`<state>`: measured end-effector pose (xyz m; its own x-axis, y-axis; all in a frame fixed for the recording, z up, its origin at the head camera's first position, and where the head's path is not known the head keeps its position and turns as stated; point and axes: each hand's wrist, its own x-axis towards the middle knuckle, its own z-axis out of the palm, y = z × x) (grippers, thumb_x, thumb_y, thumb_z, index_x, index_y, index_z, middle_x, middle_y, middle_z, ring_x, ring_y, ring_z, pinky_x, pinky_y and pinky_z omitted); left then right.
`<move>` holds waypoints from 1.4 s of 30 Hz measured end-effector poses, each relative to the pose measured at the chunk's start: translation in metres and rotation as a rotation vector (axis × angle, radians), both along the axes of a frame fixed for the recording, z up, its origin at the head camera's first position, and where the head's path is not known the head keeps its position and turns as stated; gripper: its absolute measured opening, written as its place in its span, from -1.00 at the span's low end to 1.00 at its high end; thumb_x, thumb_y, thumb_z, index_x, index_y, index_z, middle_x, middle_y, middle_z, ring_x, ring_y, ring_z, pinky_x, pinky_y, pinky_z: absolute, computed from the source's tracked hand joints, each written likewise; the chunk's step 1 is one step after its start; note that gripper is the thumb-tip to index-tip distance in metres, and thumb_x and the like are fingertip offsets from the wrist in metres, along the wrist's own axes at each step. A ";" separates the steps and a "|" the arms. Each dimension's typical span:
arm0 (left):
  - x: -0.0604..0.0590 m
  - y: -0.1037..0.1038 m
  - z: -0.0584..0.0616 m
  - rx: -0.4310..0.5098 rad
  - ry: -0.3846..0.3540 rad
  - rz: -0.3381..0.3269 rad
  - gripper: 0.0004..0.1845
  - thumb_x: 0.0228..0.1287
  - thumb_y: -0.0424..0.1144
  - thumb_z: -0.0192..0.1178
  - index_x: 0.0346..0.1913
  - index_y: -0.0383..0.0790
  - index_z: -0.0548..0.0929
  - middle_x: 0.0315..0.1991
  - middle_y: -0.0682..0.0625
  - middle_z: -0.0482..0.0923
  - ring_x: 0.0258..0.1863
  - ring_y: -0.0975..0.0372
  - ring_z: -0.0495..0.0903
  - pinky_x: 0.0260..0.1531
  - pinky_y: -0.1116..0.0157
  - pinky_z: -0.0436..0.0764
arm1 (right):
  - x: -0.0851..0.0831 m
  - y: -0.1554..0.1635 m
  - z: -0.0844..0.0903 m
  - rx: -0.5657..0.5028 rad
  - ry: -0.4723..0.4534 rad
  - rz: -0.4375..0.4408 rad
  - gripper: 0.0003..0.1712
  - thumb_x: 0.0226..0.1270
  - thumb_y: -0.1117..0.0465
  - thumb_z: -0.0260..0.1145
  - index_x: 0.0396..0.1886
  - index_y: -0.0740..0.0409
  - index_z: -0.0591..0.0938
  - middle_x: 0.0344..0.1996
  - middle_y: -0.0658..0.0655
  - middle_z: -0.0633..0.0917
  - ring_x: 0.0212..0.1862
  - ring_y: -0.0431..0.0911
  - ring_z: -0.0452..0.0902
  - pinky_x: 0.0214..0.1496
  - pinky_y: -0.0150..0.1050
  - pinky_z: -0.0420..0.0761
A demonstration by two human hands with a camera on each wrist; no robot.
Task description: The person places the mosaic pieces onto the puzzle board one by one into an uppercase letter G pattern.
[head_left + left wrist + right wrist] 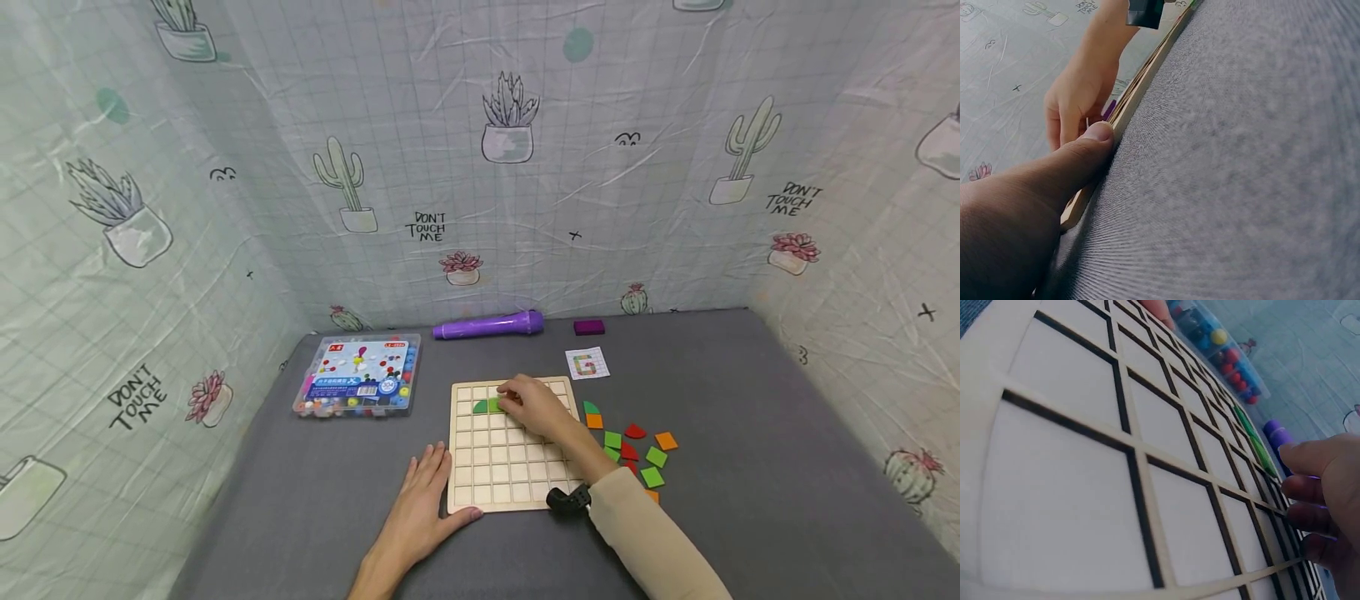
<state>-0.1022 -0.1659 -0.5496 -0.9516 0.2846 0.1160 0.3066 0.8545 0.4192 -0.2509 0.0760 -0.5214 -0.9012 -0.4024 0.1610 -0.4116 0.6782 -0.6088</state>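
A wooden grid board [510,467] lies on the grey table. Two green tiles [487,406] sit side by side in its second row. My right hand [512,400] reaches over the board's far part, fingers curled down and pinching the right-hand green tile. In the right wrist view its fingertips [1307,487] are bent beside the green tiles [1255,440]. My left hand [429,483] lies flat on the table left of the board. Its thumb [1082,159] presses against the board's edge [1141,81] near the corner.
Loose green, red and orange tiles [630,450] lie right of the board. A card with a letter G [587,364], a purple block [588,327] and a purple pen-like tube [487,326] sit behind it. A clear bead box [358,377] stands at the left. Cloth walls enclose three sides.
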 end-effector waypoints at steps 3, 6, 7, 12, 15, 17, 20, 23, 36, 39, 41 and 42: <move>0.001 0.000 0.000 0.003 -0.005 0.002 0.11 0.15 0.50 0.14 0.53 -0.28 0.25 0.58 -0.18 0.13 0.60 -0.03 0.06 0.59 -0.10 0.05 | 0.002 0.003 0.004 -0.026 -0.013 -0.012 -0.66 0.42 0.10 0.34 0.08 0.15 0.71 -0.27 -0.03 0.65 -0.29 -0.23 0.49 -0.21 -0.30 0.58; 0.001 0.000 0.000 0.004 -0.007 0.002 0.11 0.15 0.49 0.15 0.53 -0.29 0.25 0.58 -0.18 0.13 0.60 -0.03 0.06 0.60 -0.09 0.04 | 0.004 0.010 0.007 -0.034 -0.014 -0.016 -0.65 0.40 0.10 0.36 0.09 0.14 0.70 -0.25 -0.02 0.65 -0.28 -0.22 0.49 -0.22 -0.32 0.57; 0.001 0.000 0.001 0.005 -0.008 0.002 0.11 0.15 0.49 0.15 0.53 -0.28 0.24 0.58 -0.18 0.12 0.60 -0.03 0.05 0.60 -0.09 0.04 | 0.005 0.013 0.008 -0.039 -0.008 -0.016 -0.64 0.39 0.10 0.36 0.09 0.15 0.70 -0.24 -0.01 0.65 -0.28 -0.22 0.49 -0.23 -0.32 0.56; 0.001 0.000 0.001 0.002 -0.006 0.002 0.10 0.16 0.47 0.17 0.53 -0.29 0.24 0.58 -0.19 0.12 0.60 -0.03 0.05 0.60 -0.09 0.04 | 0.009 0.030 0.008 -0.075 0.014 -0.015 -0.61 0.39 0.10 0.36 0.12 0.19 0.68 -0.17 0.06 0.66 -0.27 -0.19 0.47 -0.29 -0.34 0.52; 0.000 0.000 0.002 0.000 -0.009 0.002 0.10 0.16 0.47 0.17 0.53 -0.30 0.25 0.58 -0.19 0.12 0.60 -0.04 0.04 0.60 -0.09 0.03 | 0.013 0.039 0.008 -0.084 0.023 -0.022 -0.59 0.39 0.10 0.36 0.13 0.20 0.67 -0.15 0.08 0.66 -0.27 -0.18 0.45 -0.28 -0.33 0.52; 0.000 0.000 0.002 -0.001 -0.012 0.004 0.11 0.15 0.47 0.18 0.53 -0.30 0.25 0.58 -0.19 0.12 0.61 -0.03 0.04 0.60 -0.09 0.03 | 0.015 0.045 0.009 -0.085 0.023 -0.025 -0.57 0.37 0.10 0.37 0.14 0.22 0.66 -0.14 0.08 0.65 -0.26 -0.17 0.44 -0.25 -0.30 0.53; 0.000 0.000 0.002 -0.001 -0.014 0.003 0.11 0.15 0.47 0.18 0.53 -0.30 0.25 0.58 -0.19 0.12 0.60 -0.03 0.04 0.60 -0.09 0.03 | 0.021 0.052 0.010 -0.067 0.017 -0.036 -0.55 0.37 0.08 0.37 0.16 0.22 0.64 -0.12 0.09 0.64 -0.24 -0.15 0.45 -0.22 -0.26 0.55; 0.000 0.000 0.002 0.001 -0.016 0.000 0.11 0.15 0.47 0.17 0.53 -0.30 0.24 0.58 -0.19 0.11 0.61 -0.03 0.04 0.60 -0.09 0.03 | 0.026 0.059 0.011 -0.050 0.005 -0.060 -0.53 0.37 0.07 0.37 0.18 0.20 0.63 -0.08 0.11 0.65 -0.20 -0.13 0.47 -0.21 -0.24 0.55; 0.001 0.000 0.001 0.008 -0.020 0.002 0.12 0.15 0.48 0.16 0.54 -0.29 0.23 0.58 -0.18 0.11 0.61 -0.03 0.03 0.60 -0.08 0.02 | 0.042 0.097 0.010 -0.004 0.046 -0.131 -0.51 0.35 0.08 0.40 0.18 0.24 0.62 -0.04 0.16 0.66 -0.06 0.01 0.54 -0.07 -0.07 0.61; 0.000 0.000 0.001 0.005 -0.015 0.000 0.12 0.15 0.49 0.15 0.54 -0.29 0.24 0.58 -0.18 0.11 0.61 -0.03 0.03 0.60 -0.08 0.02 | 0.045 0.104 0.008 0.010 0.053 -0.147 -0.53 0.34 0.08 0.41 0.15 0.22 0.63 -0.01 0.14 0.66 -0.02 0.02 0.53 0.00 -0.02 0.63; 0.000 0.000 0.001 0.004 -0.012 -0.002 0.12 0.15 0.50 0.14 0.53 -0.29 0.24 0.58 -0.18 0.11 0.61 -0.03 0.03 0.60 -0.08 0.02 | 0.047 0.108 0.007 0.013 0.061 -0.153 -0.55 0.33 0.08 0.41 0.12 0.21 0.64 -0.02 0.13 0.66 -0.02 0.01 0.52 0.01 -0.02 0.63; 0.000 0.000 0.001 0.002 -0.010 -0.003 0.12 0.15 0.50 0.14 0.53 -0.30 0.24 0.58 -0.18 0.11 0.61 -0.03 0.03 0.60 -0.08 0.02 | 0.048 0.110 0.006 0.015 0.068 -0.153 -0.57 0.32 0.09 0.42 0.10 0.21 0.64 -0.03 0.13 0.66 -0.02 0.01 0.52 0.00 -0.03 0.63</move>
<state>-0.1026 -0.1662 -0.5490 -0.9520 0.2869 0.1072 0.3048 0.8530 0.4237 -0.2026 0.1858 -0.5151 -0.9393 -0.2639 0.2191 -0.3428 0.7450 -0.5723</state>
